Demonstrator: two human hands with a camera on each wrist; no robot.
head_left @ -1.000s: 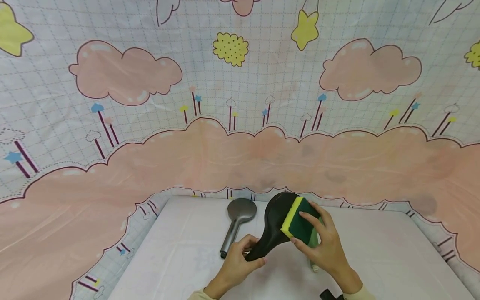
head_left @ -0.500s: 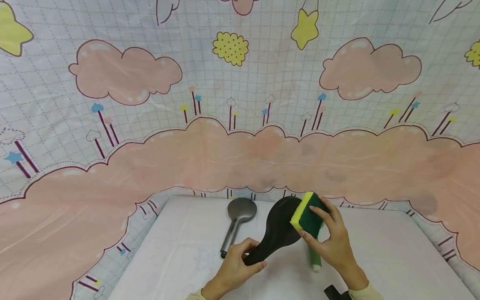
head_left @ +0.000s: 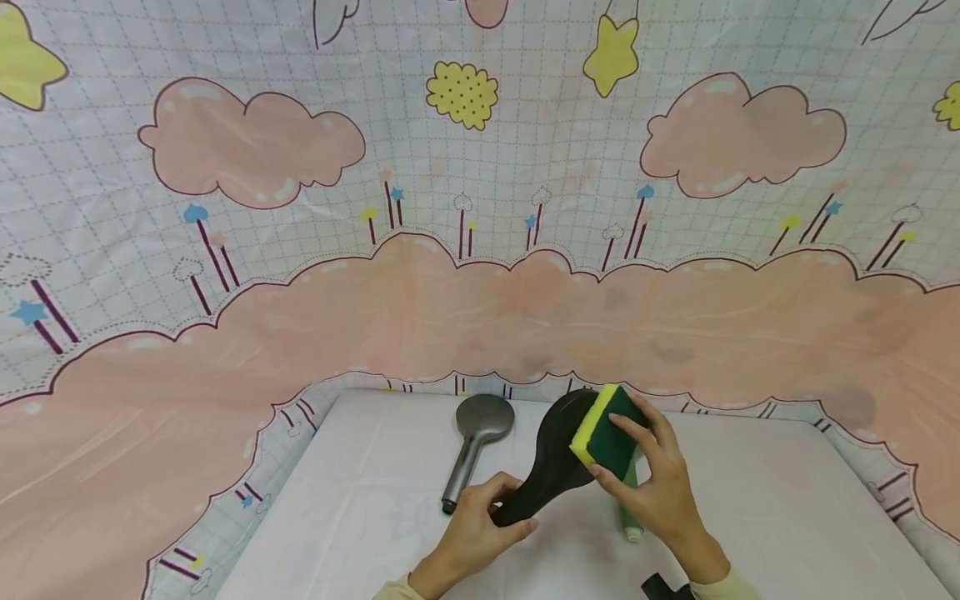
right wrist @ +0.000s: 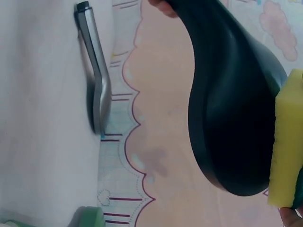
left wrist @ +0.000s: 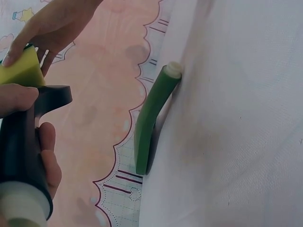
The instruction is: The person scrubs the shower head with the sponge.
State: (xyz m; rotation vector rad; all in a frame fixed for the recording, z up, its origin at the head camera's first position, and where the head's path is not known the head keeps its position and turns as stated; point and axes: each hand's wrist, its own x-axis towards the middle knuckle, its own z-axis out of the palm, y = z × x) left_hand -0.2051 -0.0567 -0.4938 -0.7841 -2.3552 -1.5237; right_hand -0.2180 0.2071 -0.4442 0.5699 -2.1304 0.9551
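Observation:
My left hand grips the handle of a black shower head, holding it tilted above the table with its broad head up and to the right. A pale fitting shows at the handle's end in the left wrist view. In my right hand is a yellow and green sponge, pinched between thumb and fingers. Its yellow side lies against the edge of the black head in the right wrist view. The sponge hides part of that head in the head view.
A grey shower head lies on the white table behind my left hand. A green shower head lies beyond my right hand, partly hidden in the head view. Near my right wrist is a black object, cut off by the frame.
My right hand has moved the sponge up and right along the black shower head, then slightly back down and left. The black shower head has shifted a little; my left hand keeps its grip.

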